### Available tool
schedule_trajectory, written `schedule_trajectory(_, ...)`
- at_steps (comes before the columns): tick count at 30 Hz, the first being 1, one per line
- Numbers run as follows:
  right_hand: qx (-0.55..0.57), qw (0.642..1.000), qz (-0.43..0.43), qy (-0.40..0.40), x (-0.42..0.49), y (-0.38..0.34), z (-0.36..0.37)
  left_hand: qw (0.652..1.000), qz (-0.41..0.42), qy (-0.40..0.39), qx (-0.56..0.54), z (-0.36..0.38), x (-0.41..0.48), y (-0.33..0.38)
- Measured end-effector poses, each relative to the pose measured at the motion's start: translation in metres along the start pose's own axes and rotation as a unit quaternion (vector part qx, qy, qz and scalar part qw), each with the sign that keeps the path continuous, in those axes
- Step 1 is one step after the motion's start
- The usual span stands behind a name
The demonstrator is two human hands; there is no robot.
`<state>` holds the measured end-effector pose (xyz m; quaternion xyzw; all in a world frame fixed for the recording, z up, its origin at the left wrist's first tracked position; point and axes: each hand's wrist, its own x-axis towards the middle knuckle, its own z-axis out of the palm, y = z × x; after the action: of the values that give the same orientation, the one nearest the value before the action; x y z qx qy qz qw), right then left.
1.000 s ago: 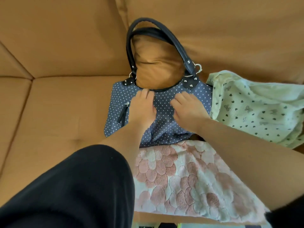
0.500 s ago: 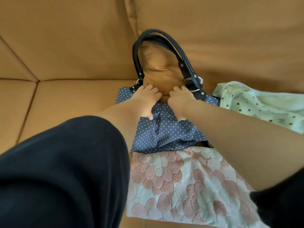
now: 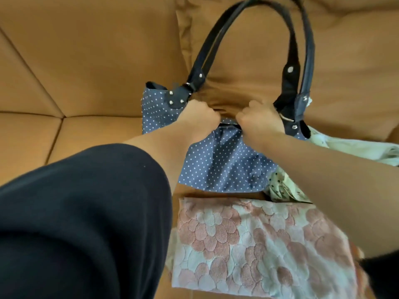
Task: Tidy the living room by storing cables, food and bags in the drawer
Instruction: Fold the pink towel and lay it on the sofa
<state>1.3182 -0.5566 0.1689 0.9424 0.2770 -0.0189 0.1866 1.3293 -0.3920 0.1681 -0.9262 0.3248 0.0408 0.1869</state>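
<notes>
A blue handbag with white polka dots lies on the orange sofa, its two dark handles arching up against the backrest. My left hand grips the bag's top edge just right of the left handle mount. My right hand grips the same edge a little further right, close to the right handle mount. Both fists are curled tight over the rim, and the fabble below them bunches into folds.
A pink and white floral towel lies on the seat in front of the bag. A pale green printed cloth sits at the right, partly under my right arm. The orange sofa seat stretches to the left.
Both hands went from lying flat on the bag's front to its top edge, then curled into a grip on it. The bag's upper part and handles now stand higher.
</notes>
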Motion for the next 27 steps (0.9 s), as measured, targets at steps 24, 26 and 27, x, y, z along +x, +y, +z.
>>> schedule_trajectory(24, 0.271, 0.886, -0.045, -0.373, -0.081, -0.146, 0.084, 0.976, -0.131, -0.044, -0.166, 0.020, -0.032, 0.030)
schedule_trajectory(26, 0.338, 0.855, 0.023, -0.394, -0.070, -0.149, 0.104, 0.980, -0.119, -0.046, -0.155, 0.028, -0.037, 0.029)
schedule_trajectory(27, 0.348, 0.849, 0.038, -0.396, -0.065, -0.150, 0.110, 0.981, -0.108, -0.045, -0.153, 0.033, -0.040, 0.028)
